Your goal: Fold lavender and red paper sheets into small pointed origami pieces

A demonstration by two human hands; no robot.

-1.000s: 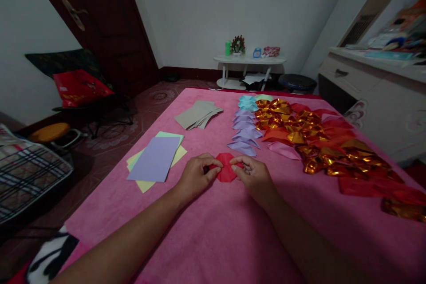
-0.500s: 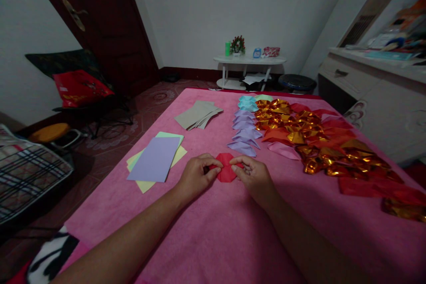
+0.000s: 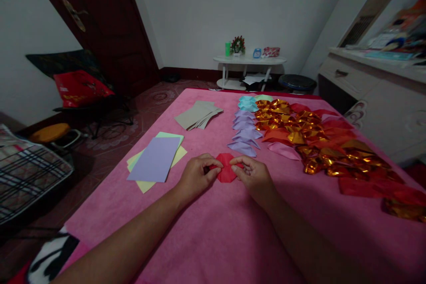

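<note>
A red folded paper, roughly eight-sided, is held low over the pink cloth between both hands. My left hand pinches its left edge between thumb and fingers. On the opposite edge, my right hand pinches it the same way. Just beyond the hands, a column of folded lilac paper pieces stretches away from me. To the left lie loose sheets, with a lilac sheet on top of green and yellow ones. A fanned stack of grey sheets sits farther back.
Shiny gold folded papers and red folded papers crowd the right side of the pink cloth. A white drawer cabinet stands at the right. Against the far wall is a small white table.
</note>
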